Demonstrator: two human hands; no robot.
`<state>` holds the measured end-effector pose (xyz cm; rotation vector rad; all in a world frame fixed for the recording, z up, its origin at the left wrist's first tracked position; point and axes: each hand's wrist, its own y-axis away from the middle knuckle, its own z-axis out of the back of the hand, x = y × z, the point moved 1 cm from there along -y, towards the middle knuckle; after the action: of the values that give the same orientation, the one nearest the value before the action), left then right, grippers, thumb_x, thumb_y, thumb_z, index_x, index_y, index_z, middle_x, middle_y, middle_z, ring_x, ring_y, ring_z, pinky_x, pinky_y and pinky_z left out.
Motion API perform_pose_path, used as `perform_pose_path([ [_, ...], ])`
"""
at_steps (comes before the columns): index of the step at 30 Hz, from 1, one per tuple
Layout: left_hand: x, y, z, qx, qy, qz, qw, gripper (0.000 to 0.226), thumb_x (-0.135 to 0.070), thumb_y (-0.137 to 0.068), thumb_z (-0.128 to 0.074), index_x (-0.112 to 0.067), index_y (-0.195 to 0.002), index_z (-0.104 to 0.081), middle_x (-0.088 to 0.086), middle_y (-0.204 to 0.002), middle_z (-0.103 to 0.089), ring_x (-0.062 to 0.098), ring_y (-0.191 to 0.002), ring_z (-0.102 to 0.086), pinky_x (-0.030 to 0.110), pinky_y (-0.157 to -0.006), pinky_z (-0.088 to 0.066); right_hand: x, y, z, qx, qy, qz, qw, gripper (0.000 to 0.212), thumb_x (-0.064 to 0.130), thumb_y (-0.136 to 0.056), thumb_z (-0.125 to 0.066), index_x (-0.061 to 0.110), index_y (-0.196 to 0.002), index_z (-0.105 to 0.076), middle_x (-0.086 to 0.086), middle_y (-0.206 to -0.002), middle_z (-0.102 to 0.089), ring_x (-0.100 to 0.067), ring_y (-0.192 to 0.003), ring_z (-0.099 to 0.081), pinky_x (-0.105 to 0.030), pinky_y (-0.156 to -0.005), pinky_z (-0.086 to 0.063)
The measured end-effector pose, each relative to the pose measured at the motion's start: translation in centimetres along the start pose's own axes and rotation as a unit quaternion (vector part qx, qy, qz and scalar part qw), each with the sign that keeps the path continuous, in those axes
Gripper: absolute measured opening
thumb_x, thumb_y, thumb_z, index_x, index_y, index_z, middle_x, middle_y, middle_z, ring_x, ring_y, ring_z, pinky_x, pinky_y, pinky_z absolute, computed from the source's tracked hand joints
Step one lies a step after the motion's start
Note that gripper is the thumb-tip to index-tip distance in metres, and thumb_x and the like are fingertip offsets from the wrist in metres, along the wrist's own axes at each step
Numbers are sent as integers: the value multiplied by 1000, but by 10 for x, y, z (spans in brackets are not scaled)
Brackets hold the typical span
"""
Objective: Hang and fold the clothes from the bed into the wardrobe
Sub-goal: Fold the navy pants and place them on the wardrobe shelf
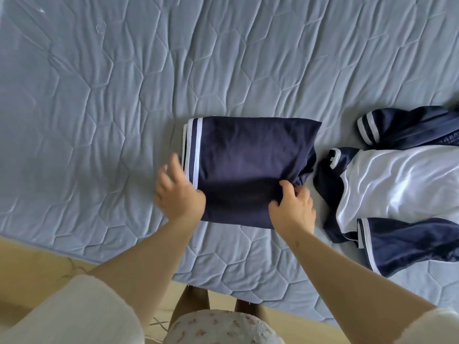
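Navy: one folded garment [248,157], one loose jersey [397,184]; left hand [177,192] straight-fingered, right hand [294,207] pinch-tight on garment.

home bedroom: bed [104,100] w/ quilted pale-blue mattress cover, navy-white clothes [248,157] lying on it, light floor [29,259] at bed edge.

No text reads clearly. One faint row of pale print sits on the navy-and-white jacket [409,130] at the right edge of the bed [99,95], too small and blurred to make out. The folded navy garment [248,155] shows white stripes only.
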<state>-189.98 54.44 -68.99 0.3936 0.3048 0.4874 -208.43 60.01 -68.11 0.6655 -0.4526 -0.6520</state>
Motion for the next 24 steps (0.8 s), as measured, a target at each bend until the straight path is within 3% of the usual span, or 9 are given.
perform_pose_path([
  [3,-19,7,7,-94,-82,-321,939,70,-11,-70,-71,-21,-135,-48,17,-140,-44,42,-127,-42,59,-96,-35,23,7,7,-187,26,137,972,57,6,-77,-59,18,-132,-51,-17,-135,-45,-36,-123,-43,-44,-101,-28],
  [5,-22,5,3,-16,-157,-396,905,64,-32,-80,-67,-28,-139,-42,11,-149,-33,42,-136,-29,65,-100,-28,37,-1,10,-181,77,205,959,63,11,-78,-60,25,-138,-45,-16,-147,-35,-36,-132,-36,-49,-106,-26],
  [9,-21,-21,-24,104,-234,-410,875,74,-60,-86,-42,-42,-146,-4,0,-157,11,32,-144,7,62,-109,-4,34,-41,3,-38,102,176,978,64,39,-94,-43,38,-148,-8,0,-158,11,-29,-144,3,-52,-112,-11],
  [13,-33,-55,-48,97,-272,-470,834,81,-73,-76,-26,-43,-145,6,0,-157,13,31,-144,7,61,-109,1,17,-80,-11,16,67,155,986,67,49,-94,-38,44,-146,5,6,-155,21,-24,-144,10,-51,-113,-17],
  [17,-25,-69,-70,91,-278,-460,838,79,-77,-71,-17,-48,-129,29,0,-155,20,30,-143,13,59,-109,7,15,-92,-31,0,72,168,983,71,54,-92,-35,46,-143,13,7,-153,25,-24,-143,15,-50,-113,-11],
  [19,-27,-67,-69,90,-253,-475,838,82,-75,-75,-26,-46,-135,20,2,-157,13,31,-144,7,59,-109,4,14,-95,-31,4,61,170,983,70,54,-92,-36,47,-143,12,8,-153,25,-23,-143,16,-50,-113,-10],
  [21,-26,-57,-55,65,-189,-500,843,83,-63,-78,-50,-37,-146,-11,6,-157,-10,33,-143,-12,60,-109,-10,10,-89,-23,13,12,189,982,68,47,-93,-43,48,-145,2,9,-155,20,-20,-144,12,-48,-113,-12],
  [23,-19,-46,-41,-12,-78,-454,888,77,-44,-74,-70,-23,-141,-38,12,-150,-30,34,-136,-32,55,-105,-27,1,-76,-14,-46,-72,206,975,67,33,-91,-54,38,-147,-18,2,-158,4,-19,-145,-1,-44,-113,-17],
  [24,-15,-42,-35,-42,-16,-373,927,78,-38,-72,-73,-18,-140,-41,14,-148,-32,33,-133,-36,52,-102,-31,-6,-67,-10,-101,-112,178,972,66,29,-88,-59,30,-146,-26,-2,-158,-6,-21,-144,-9,-42,-112,-19],
])
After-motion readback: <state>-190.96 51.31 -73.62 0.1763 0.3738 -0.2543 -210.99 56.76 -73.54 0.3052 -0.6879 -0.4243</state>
